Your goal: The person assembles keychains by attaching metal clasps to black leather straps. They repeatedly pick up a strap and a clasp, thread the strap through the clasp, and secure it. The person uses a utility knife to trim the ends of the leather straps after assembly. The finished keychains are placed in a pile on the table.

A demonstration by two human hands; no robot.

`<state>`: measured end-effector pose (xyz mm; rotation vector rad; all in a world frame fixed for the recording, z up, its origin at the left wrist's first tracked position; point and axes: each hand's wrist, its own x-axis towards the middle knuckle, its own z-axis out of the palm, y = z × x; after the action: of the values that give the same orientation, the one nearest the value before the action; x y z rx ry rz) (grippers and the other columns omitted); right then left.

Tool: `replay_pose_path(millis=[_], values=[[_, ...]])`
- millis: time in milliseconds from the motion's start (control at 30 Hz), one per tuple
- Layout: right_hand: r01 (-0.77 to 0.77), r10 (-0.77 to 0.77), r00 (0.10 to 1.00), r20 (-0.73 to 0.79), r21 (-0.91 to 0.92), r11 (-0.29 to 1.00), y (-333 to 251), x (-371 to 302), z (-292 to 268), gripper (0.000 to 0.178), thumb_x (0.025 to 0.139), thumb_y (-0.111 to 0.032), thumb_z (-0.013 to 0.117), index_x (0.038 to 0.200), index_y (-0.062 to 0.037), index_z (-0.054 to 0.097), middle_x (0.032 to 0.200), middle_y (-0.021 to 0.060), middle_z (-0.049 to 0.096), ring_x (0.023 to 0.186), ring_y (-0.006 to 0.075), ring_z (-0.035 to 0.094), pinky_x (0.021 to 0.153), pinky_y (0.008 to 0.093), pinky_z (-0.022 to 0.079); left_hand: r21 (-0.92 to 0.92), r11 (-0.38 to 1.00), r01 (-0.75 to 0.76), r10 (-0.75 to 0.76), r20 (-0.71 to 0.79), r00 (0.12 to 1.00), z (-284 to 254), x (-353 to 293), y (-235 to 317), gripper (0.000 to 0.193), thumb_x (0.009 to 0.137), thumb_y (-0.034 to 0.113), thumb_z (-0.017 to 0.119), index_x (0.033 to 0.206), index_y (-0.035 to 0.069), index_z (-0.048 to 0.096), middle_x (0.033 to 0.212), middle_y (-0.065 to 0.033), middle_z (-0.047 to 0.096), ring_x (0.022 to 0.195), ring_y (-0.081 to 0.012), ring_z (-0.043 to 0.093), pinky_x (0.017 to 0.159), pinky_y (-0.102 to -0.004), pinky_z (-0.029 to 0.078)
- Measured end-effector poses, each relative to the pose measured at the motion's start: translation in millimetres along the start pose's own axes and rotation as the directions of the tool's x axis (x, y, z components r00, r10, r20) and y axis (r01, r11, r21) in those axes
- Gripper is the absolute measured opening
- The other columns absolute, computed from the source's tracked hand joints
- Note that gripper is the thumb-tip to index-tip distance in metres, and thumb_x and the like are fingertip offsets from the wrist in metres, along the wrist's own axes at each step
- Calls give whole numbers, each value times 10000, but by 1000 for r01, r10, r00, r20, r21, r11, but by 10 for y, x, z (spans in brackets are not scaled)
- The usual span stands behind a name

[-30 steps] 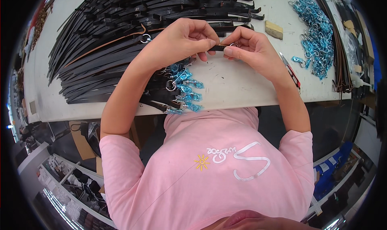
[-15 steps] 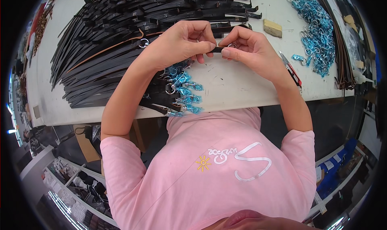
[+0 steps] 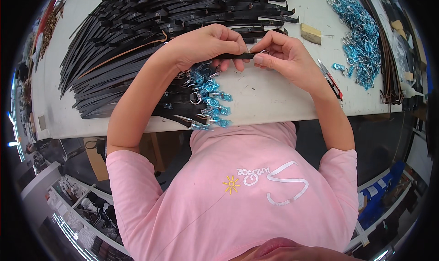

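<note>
A narrow black strap [image 3: 228,56] runs between my two hands above the table. My left hand [image 3: 215,43] has its fingers curled round the strap, thumb pressed on it. Its end lies in the pinch of my right hand [image 3: 286,53], where a metal ring [image 3: 264,52] shows at the thumb and fingertips. Just below my left hand lie several black straps fitted with blue-wrapped metal clasps [image 3: 212,98]. Behind and left of it spreads a large heap of black straps [image 3: 137,27], with one brown strip [image 3: 123,55] on top.
Right of my right hand lie a tan block [image 3: 311,33] with a thin needle-like rod and a red-handled cutting tool [image 3: 331,80]. Farther right is a pile of blue-wrapped clasps [image 3: 356,37], with brown straps [image 3: 391,73] beside it. The white table's [image 3: 270,103] front edge meets my body.
My left hand has slid left along the strap, so a longer piece shows. The ring near my left wrist has gone out of sight. My right hand has barely moved.
</note>
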<state>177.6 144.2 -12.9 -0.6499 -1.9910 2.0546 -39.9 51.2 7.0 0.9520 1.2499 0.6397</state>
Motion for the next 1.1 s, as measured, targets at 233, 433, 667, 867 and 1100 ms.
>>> replay_pose_path(millis=[233, 433, 667, 867, 1100], values=[[18, -18, 1000, 11, -30, 999, -3, 0, -18, 197, 918, -99, 709, 1062, 18, 644, 951, 34, 682, 885, 77, 645, 803, 225, 516, 35, 999, 35, -35, -7, 999, 3, 18, 11, 220, 971, 272, 643, 877, 76, 679, 788, -60, 727, 582, -28, 569, 546, -176, 436], [24, -24, 1000, -13, -31, 999, 9, 2, -23, 215, 912, -102, 718, 1073, 22, 648, 950, 34, 679, 884, 77, 642, 799, 223, 513, 29, 999, -41, 43, -78, 996, 14, -63, 55, 194, 974, 201, 642, 981, 20, 711, 846, -49, 727, 707, -53, 643, 659, -206, 504], [-22, 22, 1000, 8, -64, 998, -32, 4, -43, 220, 929, -101, 701, 1105, 19, 645, 977, 58, 695, 913, 107, 672, 828, 253, 540, 464, 853, -237, 322, -111, 940, 12, -76, 60, 126, 922, 86, 680, 988, -11, 725, 843, -31, 715, 777, -87, 667, 741, -250, 541], [-32, 33, 999, 3, -85, 996, -18, 21, -49, 219, 939, -112, 690, 1104, 25, 642, 946, 63, 694, 884, 114, 675, 816, 260, 545, 920, 287, -266, 619, 34, 785, 182, -160, 155, 131, 822, 60, 701, 948, 25, 709, 803, -65, 669, 763, -223, 655, 720, -324, 537], [-57, 59, 998, 33, -53, 997, 3, 37, -68, 214, 941, -112, 689, 1092, 30, 637, 944, 63, 692, 876, 119, 676, 815, 266, 547, 951, 76, -301, 695, 166, 700, 253, -109, 96, 144, 760, 45, 707, 897, 37, 663, 810, -70, 607, 819, -257, 592, 712, -372, 518]])
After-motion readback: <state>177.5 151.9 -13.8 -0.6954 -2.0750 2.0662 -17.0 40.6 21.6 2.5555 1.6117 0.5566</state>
